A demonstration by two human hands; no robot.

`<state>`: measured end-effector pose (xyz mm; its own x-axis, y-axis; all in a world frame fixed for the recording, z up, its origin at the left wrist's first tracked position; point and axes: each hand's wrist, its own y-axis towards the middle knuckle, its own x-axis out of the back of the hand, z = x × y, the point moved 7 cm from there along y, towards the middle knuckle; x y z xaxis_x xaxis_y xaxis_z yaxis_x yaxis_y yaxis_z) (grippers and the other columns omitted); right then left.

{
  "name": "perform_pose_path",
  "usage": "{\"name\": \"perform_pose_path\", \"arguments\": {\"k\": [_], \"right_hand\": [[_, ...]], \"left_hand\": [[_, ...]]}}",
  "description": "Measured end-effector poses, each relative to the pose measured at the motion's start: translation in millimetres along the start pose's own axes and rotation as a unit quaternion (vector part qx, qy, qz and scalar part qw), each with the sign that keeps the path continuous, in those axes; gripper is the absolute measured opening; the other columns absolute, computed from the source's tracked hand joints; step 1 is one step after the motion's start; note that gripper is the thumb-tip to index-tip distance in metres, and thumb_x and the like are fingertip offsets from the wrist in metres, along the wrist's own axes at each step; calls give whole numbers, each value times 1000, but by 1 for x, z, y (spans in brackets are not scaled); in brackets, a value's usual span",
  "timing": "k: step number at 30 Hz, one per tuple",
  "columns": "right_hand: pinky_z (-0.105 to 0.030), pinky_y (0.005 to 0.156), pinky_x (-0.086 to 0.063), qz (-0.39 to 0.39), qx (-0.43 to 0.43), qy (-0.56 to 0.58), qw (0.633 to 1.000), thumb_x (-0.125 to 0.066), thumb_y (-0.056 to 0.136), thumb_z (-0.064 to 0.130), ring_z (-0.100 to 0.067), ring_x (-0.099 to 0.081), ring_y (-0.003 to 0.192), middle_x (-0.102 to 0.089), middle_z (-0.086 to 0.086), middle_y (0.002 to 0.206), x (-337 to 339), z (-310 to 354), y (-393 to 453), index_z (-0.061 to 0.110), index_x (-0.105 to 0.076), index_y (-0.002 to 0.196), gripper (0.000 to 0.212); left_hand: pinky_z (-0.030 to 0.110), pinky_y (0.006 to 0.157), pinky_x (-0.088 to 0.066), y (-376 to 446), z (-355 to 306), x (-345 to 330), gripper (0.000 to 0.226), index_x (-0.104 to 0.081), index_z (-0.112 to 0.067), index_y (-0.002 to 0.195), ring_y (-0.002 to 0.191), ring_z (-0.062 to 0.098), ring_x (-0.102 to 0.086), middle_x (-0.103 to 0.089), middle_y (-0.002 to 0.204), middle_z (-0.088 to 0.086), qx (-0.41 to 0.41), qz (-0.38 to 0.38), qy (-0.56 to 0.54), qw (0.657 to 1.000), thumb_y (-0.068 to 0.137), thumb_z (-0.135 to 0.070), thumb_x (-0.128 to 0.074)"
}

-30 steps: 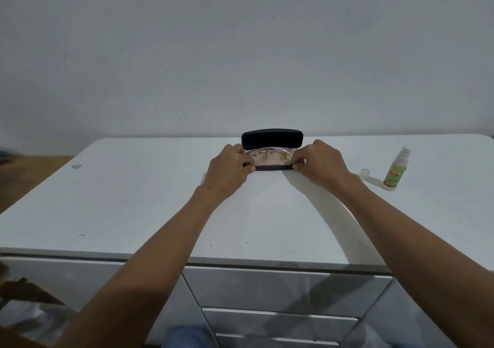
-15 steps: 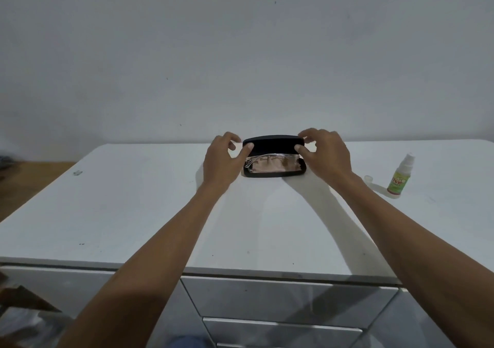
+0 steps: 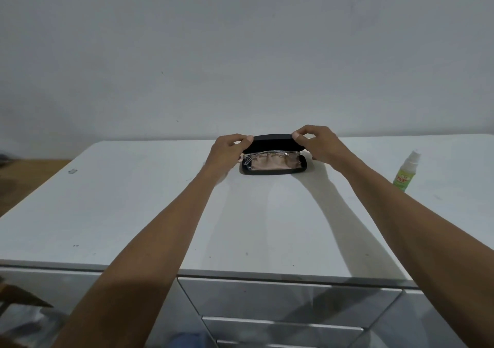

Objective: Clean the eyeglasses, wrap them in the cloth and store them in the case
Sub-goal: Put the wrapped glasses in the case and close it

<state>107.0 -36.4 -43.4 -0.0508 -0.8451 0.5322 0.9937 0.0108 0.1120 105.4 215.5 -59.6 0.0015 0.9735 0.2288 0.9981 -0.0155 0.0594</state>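
White tabletop [image 3: 133,214] over grey drawers [image 3: 288,302]; green-labelled spray bottle [image 3: 405,172] upright at right; plain wall [image 3: 240,53] behind

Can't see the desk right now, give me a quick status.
Left hand and right hand pinch case lid, half lowered. Glasses on cloth inside. Nothing blocking lid.

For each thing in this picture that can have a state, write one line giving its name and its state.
case: partly open, lid lowered halfway
eyeglasses: inside case, on the cloth
cloth: tucked in case
spray bottle: upright, cap off
left hand: pinching lid's left end
right hand: pinching lid's right end
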Motion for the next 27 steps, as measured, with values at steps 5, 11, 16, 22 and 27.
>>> {"name": "perform_pose_path", "arguments": {"k": [5, 11, 16, 22, 27], "right_hand": [[-26, 70, -42, 38, 2, 18, 999, -70, 95, 41, -14, -58, 80, -73, 5, 92, 0, -2, -13, 34, -72, 91, 9], [-33, 89, -48, 24, 48, -5, 999, -76, 90, 28, -16, -67, 106, -76, 10, 104, -3, -9, -29, 31, -74, 99, 10], [-39, 98, -47, 16, 62, -33, 997, -76, 89, 29, -19, -62, 114, -73, 6, 115, -6, -13, -35, 34, -73, 104, 16], [-29, 86, -43, 17, 77, -54, 995, -75, 91, 26, -19, -63, 107, -70, 7, 120, -7, -11, -38, 34, -70, 107, 18], [-39, 99, -51, 32, 94, -86, 991, -73, 92, 24, -24, -64, 115, -70, 9, 121, -9, -7, -39, 39, -66, 107, 23]], "left_hand": [[9, 56, -45, -11, 1, 1, 20, -76, -11, 110, 59, -5, -60, -70, 85, -3, -5, 41, -23, 999, 94, -23, -72], [11, 69, -52, -23, 5, 6, 27, -76, -5, 113, 77, 1, -69, -76, 106, 10, -45, 48, -10, 998, 86, -8, -79], [6, 66, -48, -27, 8, 8, 30, -77, -6, 113, 81, 11, -60, -71, 104, 19, -85, 17, 31, 996, 83, -8, -82], [12, 71, -55, -29, 12, 7, 33, -75, -1, 114, 79, 7, -69, -72, 111, 22, -78, 21, 14, 997, 81, 0, -81], [30, 80, -61, -27, 16, 7, 39, -77, -9, 111, 90, 21, -71, -73, 110, 16, -66, 42, 12, 997, 75, 5, -84]]}}
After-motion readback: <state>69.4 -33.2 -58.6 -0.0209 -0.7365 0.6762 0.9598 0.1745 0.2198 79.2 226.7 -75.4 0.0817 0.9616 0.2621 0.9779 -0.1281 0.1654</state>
